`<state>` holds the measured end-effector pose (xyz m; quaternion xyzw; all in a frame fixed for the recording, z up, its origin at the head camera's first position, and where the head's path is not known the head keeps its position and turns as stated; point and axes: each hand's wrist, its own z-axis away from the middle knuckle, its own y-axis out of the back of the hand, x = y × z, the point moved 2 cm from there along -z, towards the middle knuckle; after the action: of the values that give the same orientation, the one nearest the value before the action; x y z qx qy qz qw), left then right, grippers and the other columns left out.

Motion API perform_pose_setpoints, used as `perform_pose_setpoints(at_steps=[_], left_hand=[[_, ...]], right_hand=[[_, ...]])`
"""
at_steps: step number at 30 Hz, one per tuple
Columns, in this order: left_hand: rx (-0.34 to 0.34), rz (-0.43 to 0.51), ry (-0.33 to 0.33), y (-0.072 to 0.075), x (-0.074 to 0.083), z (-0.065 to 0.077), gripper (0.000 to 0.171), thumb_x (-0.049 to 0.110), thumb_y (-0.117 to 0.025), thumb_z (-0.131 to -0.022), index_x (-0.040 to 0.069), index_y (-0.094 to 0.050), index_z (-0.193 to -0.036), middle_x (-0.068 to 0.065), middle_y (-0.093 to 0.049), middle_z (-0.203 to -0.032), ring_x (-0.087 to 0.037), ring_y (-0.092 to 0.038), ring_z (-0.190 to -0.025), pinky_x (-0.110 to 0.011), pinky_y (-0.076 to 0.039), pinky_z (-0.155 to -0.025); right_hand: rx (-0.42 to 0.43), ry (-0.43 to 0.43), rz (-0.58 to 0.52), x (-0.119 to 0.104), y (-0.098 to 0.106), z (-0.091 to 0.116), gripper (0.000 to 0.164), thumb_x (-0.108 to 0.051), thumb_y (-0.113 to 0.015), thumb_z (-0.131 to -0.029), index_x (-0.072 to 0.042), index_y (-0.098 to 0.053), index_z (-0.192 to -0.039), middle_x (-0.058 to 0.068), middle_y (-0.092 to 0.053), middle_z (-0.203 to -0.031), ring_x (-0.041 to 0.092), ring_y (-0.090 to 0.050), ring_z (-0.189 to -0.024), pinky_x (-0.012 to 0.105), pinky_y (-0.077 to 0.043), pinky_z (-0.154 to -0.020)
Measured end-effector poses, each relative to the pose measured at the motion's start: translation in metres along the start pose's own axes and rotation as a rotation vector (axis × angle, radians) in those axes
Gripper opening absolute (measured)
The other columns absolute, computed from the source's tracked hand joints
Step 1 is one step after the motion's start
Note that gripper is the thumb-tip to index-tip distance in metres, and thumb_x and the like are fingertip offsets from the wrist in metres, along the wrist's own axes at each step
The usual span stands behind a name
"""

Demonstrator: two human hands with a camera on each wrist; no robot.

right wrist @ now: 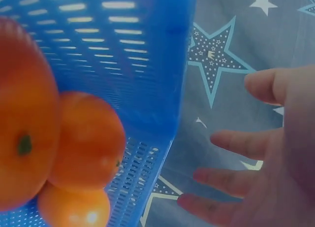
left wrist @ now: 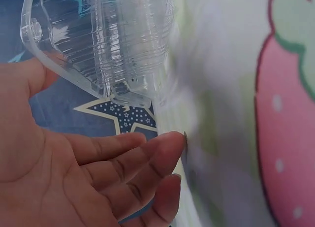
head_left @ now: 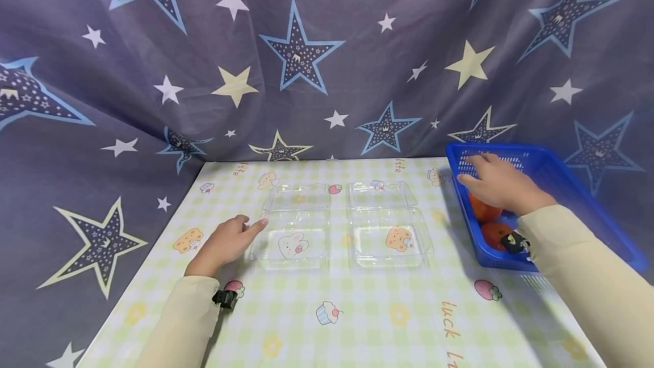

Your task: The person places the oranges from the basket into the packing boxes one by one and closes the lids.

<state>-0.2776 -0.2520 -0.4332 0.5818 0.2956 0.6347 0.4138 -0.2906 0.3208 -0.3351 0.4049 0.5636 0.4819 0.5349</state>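
Observation:
Two clear plastic clamshell boxes lie opened on the table: a left box (head_left: 292,243) and a right box (head_left: 389,246). My left hand (head_left: 222,246) is beside the left box, thumb tip at its near-left rim, fingers loosely extended with nothing in them. In the left wrist view the box's ribbed wall (left wrist: 113,45) rises behind the thumb. Over the left end of a blue plastic basket (head_left: 587,186), my right hand (head_left: 503,183) reaches with fingers spread and empty. Below it sit oranges (head_left: 494,234); the right wrist view shows three, the largest orange (right wrist: 24,123) nearest.
A checked tablecloth (head_left: 368,322) with printed strawberries and bears covers the table. Behind and to the left hangs a dark star-patterned cloth (head_left: 327,112). The basket's slotted walls stand up at the table's right side, close to the cloth.

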Motion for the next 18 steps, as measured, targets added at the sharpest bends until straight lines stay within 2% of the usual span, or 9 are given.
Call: perform_pose_setpoints(at_steps=[2,5,7,10,14,18], left_hand=[[0.002,0.009,0.004,-0.001,-0.003,0.000,0.099,0.082,-0.035,-0.095,-0.001,-0.047,-0.147,-0.022,-0.063,-0.135,-0.037,-0.063,-0.117,-0.054,-0.050,-0.095],[-0.004,0.041,0.025,-0.003,-0.007,0.001,0.088,0.082,-0.036,-0.095,0.006,-0.055,-0.134,-0.015,-0.065,-0.118,-0.028,-0.063,-0.098,-0.044,-0.050,-0.082],[-0.009,0.071,0.045,-0.004,-0.009,0.001,0.082,0.082,-0.037,-0.095,0.009,-0.057,-0.127,-0.011,-0.065,-0.107,-0.024,-0.060,-0.088,-0.039,-0.047,-0.074],[-0.025,0.129,0.078,-0.006,-0.011,0.003,0.077,0.081,-0.041,-0.095,0.011,-0.055,-0.122,-0.011,-0.065,-0.097,-0.023,-0.060,-0.076,-0.035,-0.045,-0.065],[-0.039,0.182,0.109,-0.009,-0.013,0.005,0.071,0.078,-0.044,-0.095,0.011,-0.052,-0.118,-0.013,-0.066,-0.099,-0.025,-0.061,-0.069,-0.034,-0.047,-0.061],[-0.031,0.203,0.105,-0.010,-0.012,0.005,0.063,0.072,-0.047,-0.098,0.011,-0.051,-0.113,-0.012,-0.065,-0.097,-0.024,-0.061,-0.072,-0.034,-0.049,-0.062]], right_hand=[[-0.010,-0.003,-0.007,0.003,0.000,-0.001,0.092,-0.069,-0.038,-0.101,0.003,-0.031,-0.158,0.040,-0.023,-0.160,0.063,-0.025,-0.142,0.077,-0.021,-0.111],[-0.023,-0.007,-0.017,0.007,0.000,-0.003,0.089,-0.064,-0.042,-0.103,0.005,-0.030,-0.158,0.041,-0.023,-0.159,0.063,-0.025,-0.143,0.076,-0.021,-0.112],[-0.030,-0.013,-0.023,0.009,0.001,-0.004,0.086,-0.059,-0.044,-0.103,0.005,-0.029,-0.158,0.041,-0.022,-0.159,0.063,-0.024,-0.143,0.077,-0.021,-0.111],[-0.041,-0.025,-0.026,0.013,-0.001,-0.006,0.083,-0.054,-0.048,-0.104,0.006,-0.028,-0.158,0.041,-0.023,-0.159,0.063,-0.024,-0.143,0.076,-0.021,-0.112],[-0.050,-0.029,-0.012,0.018,-0.005,-0.007,0.081,-0.050,-0.050,-0.104,0.008,-0.030,-0.157,0.041,-0.029,-0.157,0.062,-0.026,-0.143,0.075,-0.022,-0.113],[-0.041,-0.017,0.002,0.024,-0.010,-0.008,0.077,-0.047,-0.052,-0.104,0.009,-0.035,-0.154,0.040,-0.036,-0.153,0.060,-0.032,-0.141,0.075,-0.026,-0.112]])
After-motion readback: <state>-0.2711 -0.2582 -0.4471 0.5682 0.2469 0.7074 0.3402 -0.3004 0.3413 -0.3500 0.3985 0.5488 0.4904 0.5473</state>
